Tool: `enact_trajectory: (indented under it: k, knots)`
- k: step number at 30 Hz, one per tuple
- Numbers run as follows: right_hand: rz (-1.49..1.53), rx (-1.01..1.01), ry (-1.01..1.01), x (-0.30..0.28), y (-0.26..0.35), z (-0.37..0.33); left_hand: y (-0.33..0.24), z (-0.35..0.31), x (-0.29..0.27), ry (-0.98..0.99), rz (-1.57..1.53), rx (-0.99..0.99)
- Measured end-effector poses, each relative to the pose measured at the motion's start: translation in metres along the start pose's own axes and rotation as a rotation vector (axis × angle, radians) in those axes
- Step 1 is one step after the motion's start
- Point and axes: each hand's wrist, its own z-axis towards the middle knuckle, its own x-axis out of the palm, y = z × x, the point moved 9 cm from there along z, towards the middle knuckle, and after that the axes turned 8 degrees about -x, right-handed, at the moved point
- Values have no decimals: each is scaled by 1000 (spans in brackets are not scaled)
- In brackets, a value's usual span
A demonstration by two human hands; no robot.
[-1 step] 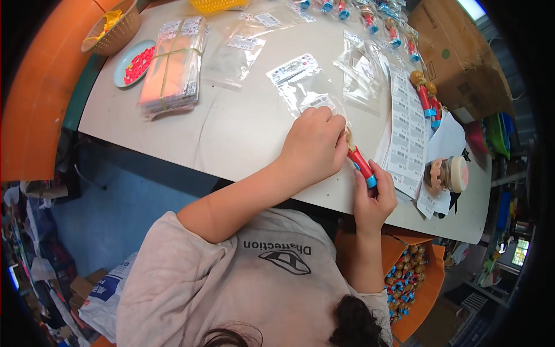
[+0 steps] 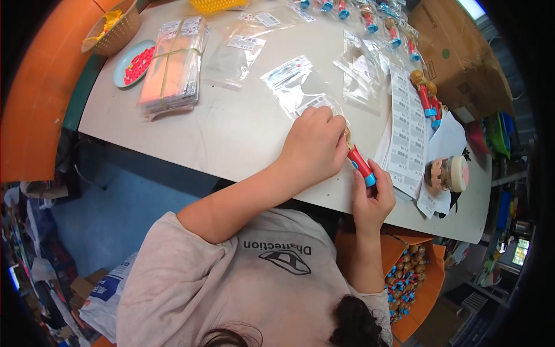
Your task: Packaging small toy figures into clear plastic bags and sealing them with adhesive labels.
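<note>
In my right hand (image 2: 374,196) is a small stick-shaped toy (image 2: 358,159) with a red handle, a blue end and a golden head, gripped between thumb and fingers near the blue end. My left hand (image 2: 315,139) is closed beside the toy's head, knuckles up. From under it a clear plastic bag (image 2: 298,87) with a printed top strip stretches away across the table (image 2: 237,133). The left fingertips are hidden, and so is the near end of the bag. The toy's head is partly covered by the left fingers.
Further bags (image 2: 361,75), label sheets (image 2: 404,133) and a lidded jar (image 2: 448,173) lie to the right. A cardboard box (image 2: 457,52) stands behind them. At left are a banded bag stack (image 2: 173,63) and a plate (image 2: 119,75) of red pieces. An orange-sided box (image 2: 430,289) below holds many toys.
The far end of the clear bag has shifted slightly left. The right hand and the toy have moved very little; the left hand looks the same.
</note>
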Motion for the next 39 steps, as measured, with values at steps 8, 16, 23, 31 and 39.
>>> enact_trajectory:
  k: [8,16,23,31,39]
  knots:
    - [609,242,135,26,-20,-13,-6,-6,7,5,-14,26]
    - [353,113,95,20,-22,5,-22,-7,8,91,-9,124]
    - [431,254,112,36,-33,5,-24,-13,13,120,6,95]
    - [525,428,73,43,-42,-2,-18,-18,4,4,25,83]
    - [479,526,226,48,-46,-6,-9,-23,28,47,166,175]
